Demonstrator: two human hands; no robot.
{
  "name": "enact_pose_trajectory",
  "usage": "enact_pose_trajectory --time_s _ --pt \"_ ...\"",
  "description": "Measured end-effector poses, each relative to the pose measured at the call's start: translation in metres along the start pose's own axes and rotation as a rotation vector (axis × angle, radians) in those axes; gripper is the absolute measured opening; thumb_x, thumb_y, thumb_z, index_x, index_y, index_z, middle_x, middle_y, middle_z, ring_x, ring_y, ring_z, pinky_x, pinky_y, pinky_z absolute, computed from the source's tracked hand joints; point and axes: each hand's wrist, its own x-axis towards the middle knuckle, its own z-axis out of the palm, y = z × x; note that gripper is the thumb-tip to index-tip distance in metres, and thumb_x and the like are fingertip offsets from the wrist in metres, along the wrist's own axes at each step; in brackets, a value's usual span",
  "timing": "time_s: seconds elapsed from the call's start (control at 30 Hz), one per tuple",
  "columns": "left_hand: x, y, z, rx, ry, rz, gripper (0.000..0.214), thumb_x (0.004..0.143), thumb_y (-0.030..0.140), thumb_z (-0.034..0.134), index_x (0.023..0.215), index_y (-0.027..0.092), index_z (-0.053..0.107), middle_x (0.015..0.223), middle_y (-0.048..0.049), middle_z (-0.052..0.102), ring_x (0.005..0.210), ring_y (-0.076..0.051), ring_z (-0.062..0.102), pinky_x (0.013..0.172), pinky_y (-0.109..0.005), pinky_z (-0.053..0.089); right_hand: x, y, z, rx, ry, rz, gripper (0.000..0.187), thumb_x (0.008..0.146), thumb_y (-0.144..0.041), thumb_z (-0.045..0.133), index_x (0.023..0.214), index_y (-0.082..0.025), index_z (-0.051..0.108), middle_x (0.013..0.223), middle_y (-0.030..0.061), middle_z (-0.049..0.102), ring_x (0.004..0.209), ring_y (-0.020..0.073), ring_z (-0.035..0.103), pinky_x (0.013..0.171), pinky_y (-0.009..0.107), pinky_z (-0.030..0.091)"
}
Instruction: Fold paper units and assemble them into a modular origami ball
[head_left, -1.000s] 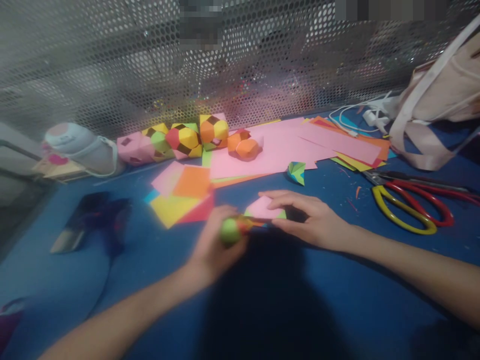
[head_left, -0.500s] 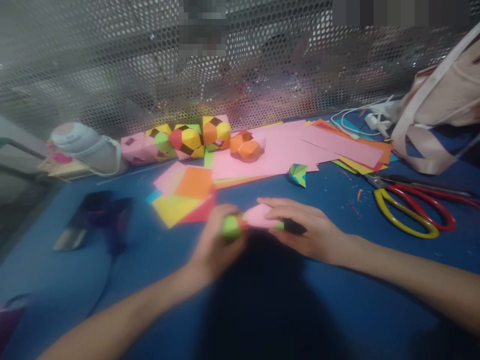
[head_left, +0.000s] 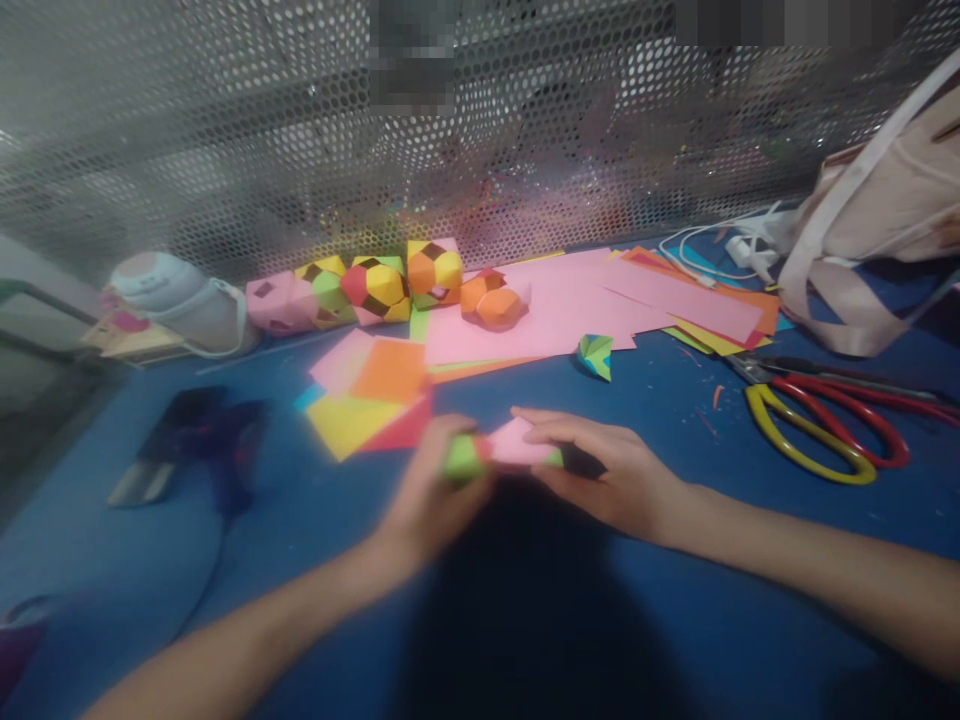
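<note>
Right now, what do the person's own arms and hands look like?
Ungloved human left hand and right hand; bare, slim left forearm and right forearm, no sleeves in frame. No watch or bracelet shows; blur may hide finer details.

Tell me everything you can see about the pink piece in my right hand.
The pink piece looks like folded paper: mostly a pale pink face, with a bit of green showing at its right end. The right hand grips it from the right, the fingers covering part of it. It is over the blue table. Its left end meets or nearly meets the green and red piece in the left hand; blur hides whether they are joined.
</note>
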Motion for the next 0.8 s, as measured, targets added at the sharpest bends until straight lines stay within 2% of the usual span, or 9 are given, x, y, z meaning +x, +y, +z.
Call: enact_pose_trajectory --time_s 0.27,0.67,0.8 --pt "0.0016 0.0039 -0.0008 -0.001 0.004 -0.042 0.029 0.08 0.018 0.059 0.106 0.019 0.048 0.105 -0.0072 0.058 0.096 -0.019 0.059 0.084 -0.033 0.048 -0.0018 0.0027 -0.002 0.005 0.037 0.077 0.019 0.086 -0.02 0.058 0.105 -0.02 0.056 0.119 0.0127 0.066 0.107 0.0199 0.065 0.09 0.032 0.055" --pt "0.0018 0.0037 -0.0002 0.021 -0.003 -0.014 0.028 0.08 0.019 0.058 0.106 0.018 0.048 0.103 -0.0081 0.058 0.094 -0.02 0.059 0.081 -0.034 0.049 -0.0007 -0.0013 0.0017 -0.002 0.037 0.016 0.019 0.087 -0.017 0.055 0.105 -0.019 0.055 0.117 0.0142 0.067 0.106 0.0196 0.065 0.087 0.031 0.057" --pt "0.002 0.0031 0.0005 0.008 0.0 -0.036 0.029 0.08 0.018 0.059 0.106 0.019 0.048 0.102 -0.0072 0.058 0.093 -0.019 0.059 0.079 -0.034 0.049 -0.0014 0.0003 0.0017 0.018 0.043 0.062 0.02 0.087 -0.019 0.057 0.106 -0.021 0.055 0.118 0.0123 0.067 0.106 0.0199 0.065 0.089 0.033 0.056"
